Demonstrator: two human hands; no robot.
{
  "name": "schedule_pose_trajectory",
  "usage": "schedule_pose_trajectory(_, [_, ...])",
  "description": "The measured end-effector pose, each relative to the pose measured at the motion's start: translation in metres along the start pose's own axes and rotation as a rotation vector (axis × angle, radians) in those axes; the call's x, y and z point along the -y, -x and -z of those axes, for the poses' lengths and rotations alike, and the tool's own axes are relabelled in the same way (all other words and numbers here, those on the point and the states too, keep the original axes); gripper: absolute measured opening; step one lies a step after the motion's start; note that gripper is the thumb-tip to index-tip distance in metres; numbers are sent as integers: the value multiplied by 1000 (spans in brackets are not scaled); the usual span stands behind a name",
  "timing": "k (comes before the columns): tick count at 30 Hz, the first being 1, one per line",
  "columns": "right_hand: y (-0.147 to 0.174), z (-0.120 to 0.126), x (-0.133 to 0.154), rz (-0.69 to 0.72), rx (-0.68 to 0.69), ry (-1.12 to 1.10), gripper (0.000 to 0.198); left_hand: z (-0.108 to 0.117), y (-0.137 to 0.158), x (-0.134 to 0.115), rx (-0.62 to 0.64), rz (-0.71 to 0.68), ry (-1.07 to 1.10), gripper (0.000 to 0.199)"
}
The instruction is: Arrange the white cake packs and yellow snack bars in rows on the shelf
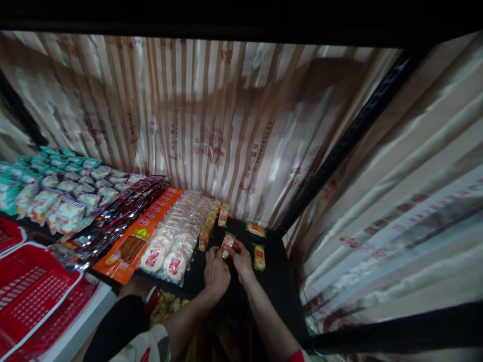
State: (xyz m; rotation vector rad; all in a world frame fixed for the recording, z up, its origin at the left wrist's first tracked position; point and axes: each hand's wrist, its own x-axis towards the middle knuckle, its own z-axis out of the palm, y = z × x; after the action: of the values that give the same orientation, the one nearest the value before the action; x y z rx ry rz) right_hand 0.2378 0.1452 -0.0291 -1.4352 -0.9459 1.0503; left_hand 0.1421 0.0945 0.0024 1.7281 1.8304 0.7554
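Observation:
A small yellow wrapped snack packet [227, 241] with a red-and-white label is held upright just above the black shelf. My right hand [241, 260] pinches it from the right, thumb towards me. From the left, my left hand [218, 271] has its curled fingers against the packet's lower side. Just left of my hands runs a row of the same yellow packets [205, 235], with a shorter row [223, 215] behind. To the right lie two single packets, one lengthwise [259, 256] and one crosswise [256, 230].
Left along the black shelf [279, 281] are clear-wrapped round white crackers [175, 264], an orange bag of sticks [132, 246], dark foil packs and white and green packets. Red baskets [33, 286] stand lower left. Printed plastic sheeting [211, 125] hangs behind; a black post [339, 146] rises at the right.

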Motion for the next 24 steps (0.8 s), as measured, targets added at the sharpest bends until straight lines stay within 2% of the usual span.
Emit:
schedule_pose_trajectory(6, [-31,-16,6,142,-36,202,35,-3,-25,-3,77,-3,16,60])
schedule_pose_trajectory(13, [-57,-29,6,222,-72,313,38,-9,-47,-3,70,-69,-9,64])
schedule_pose_trajectory(24, [-70,-34,6,214,-107,505,39,-17,-61,0,48,-110,-15,54])
